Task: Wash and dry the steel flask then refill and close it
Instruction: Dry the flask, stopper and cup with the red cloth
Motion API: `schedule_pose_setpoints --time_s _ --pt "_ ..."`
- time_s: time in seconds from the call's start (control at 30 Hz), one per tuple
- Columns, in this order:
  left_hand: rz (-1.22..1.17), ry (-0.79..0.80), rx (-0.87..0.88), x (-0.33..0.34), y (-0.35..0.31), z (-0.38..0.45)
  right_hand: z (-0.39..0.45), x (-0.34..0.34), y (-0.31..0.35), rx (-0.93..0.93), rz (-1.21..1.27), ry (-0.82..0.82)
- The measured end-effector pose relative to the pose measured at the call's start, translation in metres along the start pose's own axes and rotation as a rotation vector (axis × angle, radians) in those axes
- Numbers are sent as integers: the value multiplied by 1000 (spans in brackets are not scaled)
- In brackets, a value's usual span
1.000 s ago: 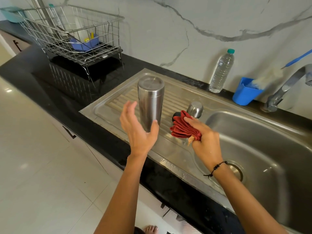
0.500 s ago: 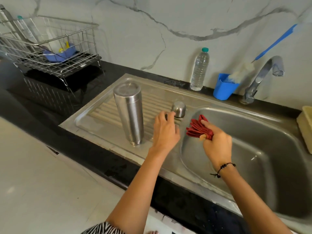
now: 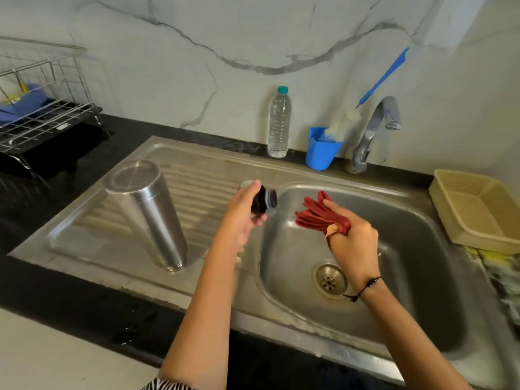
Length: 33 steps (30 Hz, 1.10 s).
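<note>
Both hands raised: left [image 3: 242, 212] grips cap [image 3: 263, 199] (blurred), right [image 3: 355, 240] cloth [image 3: 315, 214].

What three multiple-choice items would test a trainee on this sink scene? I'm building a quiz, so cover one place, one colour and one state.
1. Where does the steel flask stand?
A. in the sink basin
B. on the draining board
C. in the wire rack

2. What colour is the cloth in the right hand?
A. red
B. green
C. white

3. What is the left hand doing?
A. resting flat on the counter
B. turning the tap
C. holding the flask lid

Answers:
1 B: the flask stands upside down on the draining board, left of the basin.
2 A: the bunched cloth gripped by the right hand is red.
3 C: the left hand's fingers wrap the flask lid above the basin's edge.
</note>
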<state>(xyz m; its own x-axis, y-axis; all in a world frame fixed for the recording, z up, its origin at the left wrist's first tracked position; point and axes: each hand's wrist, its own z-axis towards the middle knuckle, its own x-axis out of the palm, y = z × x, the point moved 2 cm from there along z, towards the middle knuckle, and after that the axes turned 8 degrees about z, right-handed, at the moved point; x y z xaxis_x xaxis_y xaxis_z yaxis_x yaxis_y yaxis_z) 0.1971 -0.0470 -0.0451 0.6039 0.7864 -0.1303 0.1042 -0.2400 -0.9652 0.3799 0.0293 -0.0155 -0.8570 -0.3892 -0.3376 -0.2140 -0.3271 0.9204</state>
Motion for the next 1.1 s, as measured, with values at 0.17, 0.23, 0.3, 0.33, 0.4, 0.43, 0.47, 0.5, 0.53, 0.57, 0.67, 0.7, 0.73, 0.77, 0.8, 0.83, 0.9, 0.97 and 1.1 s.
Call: schedule_pose_setpoints --time_s 0.17,0.23,0.3,0.33,0.4,0.43,0.47,0.5,0.53,0.57,0.67,0.7,0.73,0.77,0.8,0.83,0.9,0.97,1.1 --pt "214 63 -50 41 -8 -15 17 -21 15 -61 20 -19" --pt "76 57 -96 53 -11 -26 15 -26 13 -87 44 -25" --pt "-37 30 -158 62 -16 -35 9 -28 6 -115 114 -37" --pt "-87 23 -180 65 -19 -39 4 -29 3 -127 160 -30" --pt "-169 26 -195 71 -22 -47 -3 -28 -5 -162 226 -4" --pt "-200 36 -197 74 -22 -49 -5 -26 -7 -178 236 14" --pt "-221 48 -200 78 -22 -52 -7 -25 -8 -197 234 39" --pt "-230 63 -200 81 -23 -55 -10 -23 -8 -219 213 68" --pt "-236 78 -201 85 -23 -57 -12 -23 -11 -244 173 91" --pt "-243 90 -208 88 -24 -58 -13 -23 -12 -269 123 106" --pt "-276 161 -230 98 -20 -57 -8 -27 -18 -363 -55 130" --pt "-290 173 -245 99 -18 -57 -3 -27 -17 -405 -114 125" --pt "-290 193 -260 102 -18 -55 2 -28 -16 -424 -163 102" --pt "-294 196 -268 103 -17 -52 8 -28 -14 -417 -197 93" --pt "-298 180 -268 104 -16 -51 11 -27 -11 -401 -219 104" --pt "-309 164 -266 103 -16 -49 13 -27 -8 -384 -235 123" --pt "-348 137 -259 102 -17 -44 8 -23 -5 -364 -248 155" --pt "-379 94 -265 103 -15 -40 -1 -22 -4 -365 -248 179" --pt "-382 -29 -257 98 -20 -37 -8 -27 -5 -232 -197 208"
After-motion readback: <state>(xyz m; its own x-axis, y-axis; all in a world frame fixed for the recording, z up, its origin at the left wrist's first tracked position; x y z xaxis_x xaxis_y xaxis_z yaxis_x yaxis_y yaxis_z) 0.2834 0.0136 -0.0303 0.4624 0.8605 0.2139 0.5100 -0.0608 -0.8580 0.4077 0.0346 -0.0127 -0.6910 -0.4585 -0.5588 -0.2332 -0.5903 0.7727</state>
